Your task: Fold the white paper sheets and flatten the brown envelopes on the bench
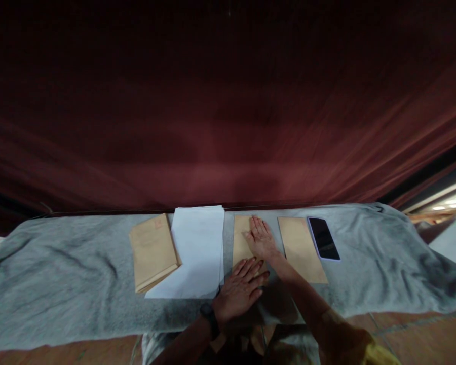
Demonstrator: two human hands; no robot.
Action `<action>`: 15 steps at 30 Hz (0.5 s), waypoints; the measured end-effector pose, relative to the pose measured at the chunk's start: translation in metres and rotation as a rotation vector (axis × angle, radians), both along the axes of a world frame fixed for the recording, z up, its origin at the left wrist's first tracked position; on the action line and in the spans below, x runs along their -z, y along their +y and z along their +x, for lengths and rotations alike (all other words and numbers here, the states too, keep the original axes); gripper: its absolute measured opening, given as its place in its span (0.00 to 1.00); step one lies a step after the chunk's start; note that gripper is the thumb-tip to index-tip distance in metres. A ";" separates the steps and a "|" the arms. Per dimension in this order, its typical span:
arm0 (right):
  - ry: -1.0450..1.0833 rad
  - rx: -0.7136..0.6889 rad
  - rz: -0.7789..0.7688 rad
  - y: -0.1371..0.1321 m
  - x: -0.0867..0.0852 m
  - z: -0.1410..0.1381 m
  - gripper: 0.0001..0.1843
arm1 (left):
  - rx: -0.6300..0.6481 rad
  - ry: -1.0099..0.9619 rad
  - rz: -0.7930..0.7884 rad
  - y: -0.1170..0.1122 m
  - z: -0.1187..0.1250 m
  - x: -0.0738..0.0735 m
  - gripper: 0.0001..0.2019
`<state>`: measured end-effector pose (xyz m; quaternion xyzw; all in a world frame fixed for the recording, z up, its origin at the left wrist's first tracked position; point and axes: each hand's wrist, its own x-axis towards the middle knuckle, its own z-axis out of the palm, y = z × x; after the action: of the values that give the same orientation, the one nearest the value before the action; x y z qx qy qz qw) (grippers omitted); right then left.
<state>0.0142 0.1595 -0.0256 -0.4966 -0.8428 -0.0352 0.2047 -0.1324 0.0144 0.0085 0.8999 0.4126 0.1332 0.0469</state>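
Note:
A brown paper envelope (240,238) lies in front of me on the grey cloth, partly covered by both hands. My left hand (240,289), with a dark band at the wrist, rests on its near end, fingers stretched and spread. Farther up, my right hand (261,238) is laid flat on the right side of the envelope, fingers extended. Neither hand grips anything. Just right of my right forearm is another brown envelope (302,248). To the left of my hands sits a stack of white paper (199,248).
Several brown envelopes (154,251) are piled at the left, overlapping the white paper. A phone (324,238) with a pale purple edge lies beside the right envelope. The wrinkled grey cloth (72,268) covers the long surface. Behind it hangs a dark red curtain (228,126).

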 end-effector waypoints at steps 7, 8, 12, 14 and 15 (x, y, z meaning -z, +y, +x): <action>-0.072 -0.144 0.005 -0.038 0.004 0.027 0.32 | 0.000 -0.013 -0.022 -0.002 0.001 -0.004 0.26; -0.073 -0.142 0.002 -0.038 0.003 0.030 0.32 | -0.002 -0.012 -0.025 -0.002 0.001 -0.004 0.26; -0.045 -0.035 0.025 -0.025 0.004 0.025 0.31 | -0.001 -0.009 -0.029 -0.002 0.001 -0.002 0.25; -0.025 0.032 0.044 -0.016 0.005 0.018 0.31 | 0.000 -0.008 -0.026 -0.001 0.002 -0.001 0.25; -0.016 0.052 0.051 -0.013 0.006 0.015 0.31 | -0.002 -0.009 -0.024 -0.001 0.002 -0.001 0.25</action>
<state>0.0296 0.1461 -0.0317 -0.5125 -0.8301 -0.0658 0.2095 -0.1309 0.0130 0.0099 0.8982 0.4149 0.1323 0.0594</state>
